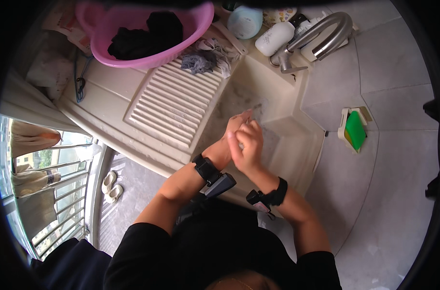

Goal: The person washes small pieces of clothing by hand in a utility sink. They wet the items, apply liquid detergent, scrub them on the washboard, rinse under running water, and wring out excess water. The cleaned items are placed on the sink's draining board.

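Observation:
Both hands meet over the basin of a cream laundry sink point(299, 145). My left hand point(235, 127) reaches in from the left, its fingers pointing toward the basin's far side. Against it lies my right hand point(249, 146), with curled fingers that partly cover the left one. A small pale patch shows between the palms, but whether it is a held thing cannot be made out. Below the hands the basin floor looks wet, with dark smudges. To the left of the basin is a ridged washboard point(173, 105) moulded into the sink top, with drops on it.
A pink plastic basin point(151, 63) holds dark cloth point(147, 38). Crumpled grey cloth point(198, 62) lies on the washboard's upper end. Behind the sink stand a metal faucet point(328, 27) and a white pump bottle point(275, 38). A green sponge point(355, 130) sits in a wall holder.

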Motion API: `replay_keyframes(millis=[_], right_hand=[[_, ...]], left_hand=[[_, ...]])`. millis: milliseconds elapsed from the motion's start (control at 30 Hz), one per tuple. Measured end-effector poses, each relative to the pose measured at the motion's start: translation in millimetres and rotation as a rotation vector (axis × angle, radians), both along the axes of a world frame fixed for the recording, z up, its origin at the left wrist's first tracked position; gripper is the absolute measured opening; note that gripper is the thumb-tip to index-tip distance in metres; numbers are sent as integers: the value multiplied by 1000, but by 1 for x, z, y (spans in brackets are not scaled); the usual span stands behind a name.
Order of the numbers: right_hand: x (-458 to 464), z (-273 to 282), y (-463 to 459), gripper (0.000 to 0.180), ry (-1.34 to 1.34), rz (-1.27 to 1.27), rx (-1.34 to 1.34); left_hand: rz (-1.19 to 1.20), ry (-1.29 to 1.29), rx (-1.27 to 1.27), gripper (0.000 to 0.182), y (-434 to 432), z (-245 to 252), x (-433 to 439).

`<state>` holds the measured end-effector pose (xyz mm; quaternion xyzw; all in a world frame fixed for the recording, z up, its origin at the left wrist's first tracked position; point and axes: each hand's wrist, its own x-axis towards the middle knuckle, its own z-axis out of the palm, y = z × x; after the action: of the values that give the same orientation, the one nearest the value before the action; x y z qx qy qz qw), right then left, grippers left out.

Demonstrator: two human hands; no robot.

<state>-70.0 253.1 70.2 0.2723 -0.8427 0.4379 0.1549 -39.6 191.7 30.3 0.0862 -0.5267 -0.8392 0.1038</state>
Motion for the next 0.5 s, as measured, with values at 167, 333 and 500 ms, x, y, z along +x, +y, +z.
replay_keyframes(millis=[167,333,500], right_hand=[[7,21,-5,23,-411,-323,17],[10,6,-6,30,-198,-212,32],[-35,-29,30,38,-984,-446,-560]], left_hand=[[-365,-407,269,25,3,-22,-1],[-283,-307,463,29,4,-15,3],[-499,-662,794,37,-11,10,-1]])
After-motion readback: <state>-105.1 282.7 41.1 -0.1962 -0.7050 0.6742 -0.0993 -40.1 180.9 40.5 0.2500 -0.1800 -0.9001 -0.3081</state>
